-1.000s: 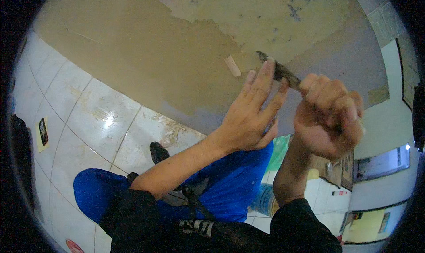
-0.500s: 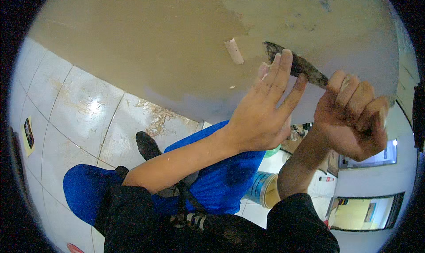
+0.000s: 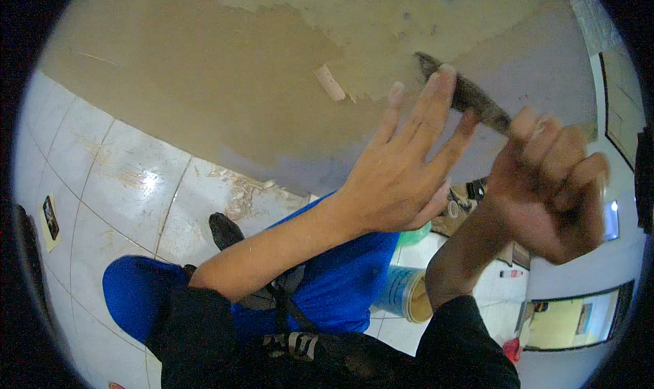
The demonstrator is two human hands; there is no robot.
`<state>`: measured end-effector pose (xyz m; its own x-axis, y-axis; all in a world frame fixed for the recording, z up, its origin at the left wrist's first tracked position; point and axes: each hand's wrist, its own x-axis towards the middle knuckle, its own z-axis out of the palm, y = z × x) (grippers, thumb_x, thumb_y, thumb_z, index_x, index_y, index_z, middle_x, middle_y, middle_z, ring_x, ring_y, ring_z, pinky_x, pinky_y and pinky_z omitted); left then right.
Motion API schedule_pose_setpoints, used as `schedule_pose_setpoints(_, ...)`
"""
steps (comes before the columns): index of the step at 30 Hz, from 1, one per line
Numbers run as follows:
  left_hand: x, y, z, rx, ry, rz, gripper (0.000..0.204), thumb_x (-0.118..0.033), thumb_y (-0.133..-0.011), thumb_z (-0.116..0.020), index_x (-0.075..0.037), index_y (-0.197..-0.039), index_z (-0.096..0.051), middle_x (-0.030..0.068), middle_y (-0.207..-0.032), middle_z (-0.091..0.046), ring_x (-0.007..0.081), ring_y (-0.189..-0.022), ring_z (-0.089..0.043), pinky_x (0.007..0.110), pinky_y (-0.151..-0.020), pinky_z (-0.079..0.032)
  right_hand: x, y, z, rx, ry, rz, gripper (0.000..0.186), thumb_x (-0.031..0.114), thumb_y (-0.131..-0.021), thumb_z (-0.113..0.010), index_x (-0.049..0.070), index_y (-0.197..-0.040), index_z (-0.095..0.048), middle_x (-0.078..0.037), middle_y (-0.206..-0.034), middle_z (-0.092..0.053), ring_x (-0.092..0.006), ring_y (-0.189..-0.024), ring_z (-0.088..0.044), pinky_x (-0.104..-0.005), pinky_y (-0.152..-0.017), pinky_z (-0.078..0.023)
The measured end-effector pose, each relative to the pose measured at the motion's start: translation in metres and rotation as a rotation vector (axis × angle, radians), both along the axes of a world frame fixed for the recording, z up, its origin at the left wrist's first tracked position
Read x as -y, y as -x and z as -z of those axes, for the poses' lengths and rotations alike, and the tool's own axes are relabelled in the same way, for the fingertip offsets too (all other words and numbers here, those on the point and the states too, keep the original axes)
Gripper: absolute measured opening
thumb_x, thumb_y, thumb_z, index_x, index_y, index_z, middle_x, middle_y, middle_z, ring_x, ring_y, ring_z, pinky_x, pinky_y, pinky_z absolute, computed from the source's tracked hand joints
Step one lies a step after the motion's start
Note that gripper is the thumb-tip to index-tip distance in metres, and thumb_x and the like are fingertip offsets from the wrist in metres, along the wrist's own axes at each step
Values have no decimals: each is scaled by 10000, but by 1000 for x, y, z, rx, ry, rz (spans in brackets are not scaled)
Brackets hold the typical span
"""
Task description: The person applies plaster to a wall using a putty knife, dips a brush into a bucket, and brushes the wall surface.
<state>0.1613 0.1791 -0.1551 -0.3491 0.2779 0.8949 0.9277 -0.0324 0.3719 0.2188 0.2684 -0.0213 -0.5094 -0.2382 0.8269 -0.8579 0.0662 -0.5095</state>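
Note:
My right hand [image 3: 548,184] is closed around the handle end of a dark flat scraper blade [image 3: 480,103], whose shape narrows to a point. The hand is slightly blurred and the handle is hidden in the fist. My left hand [image 3: 395,164] has its fingers stretched out and spread, with fingertips pressed on the blade's flat and edge. The blade lies against or just over the wall [image 3: 225,69], which has brown, tan and greyish patches. Left of the fingers, a pale curled flake [image 3: 330,82] clings to the wall.
Pale scrapings [image 3: 248,195] litter the white tiled floor [image 3: 126,184] along the wall's base. A blue bucket [image 3: 402,293] with a tan interior stands below my right forearm. Beyond it are a bottle [image 3: 511,274] and a framed opening [image 3: 579,317]. A dark card-like object [image 3: 50,216] lies far left.
The view has shifted, so the wall and its flake sit further left. Against the wall, the blade and both hands have moved right. My left little finger is spread further out.

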Motion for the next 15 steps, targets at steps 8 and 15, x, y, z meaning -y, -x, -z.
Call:
schedule_pose_setpoints(8,-27,-4,-35,-5,-203,-7,817,-306,-714,-692,4,-1433,-461,364,-1570,-155,459,-1479,-200,639,-1166,-88,-6,3,-62,-187,-154,153,216,206,-798,-418,127,-616,-332,-37,-548,-313,-151,-490,-271,-352,-521,-244)
schedule_pose_setpoints(15,-19,2,-21,-74,-134,-63,795,-304,-728,-678,-19,-1438,-464,290,-1595,-191,394,-1478,-252,631,-1170,-111,-19,15,-56,-81,-290,-444,345,249,-982,-296,85,-694,-388,-87,-630,-403,-180,-511,-338,-382,-517,-278)
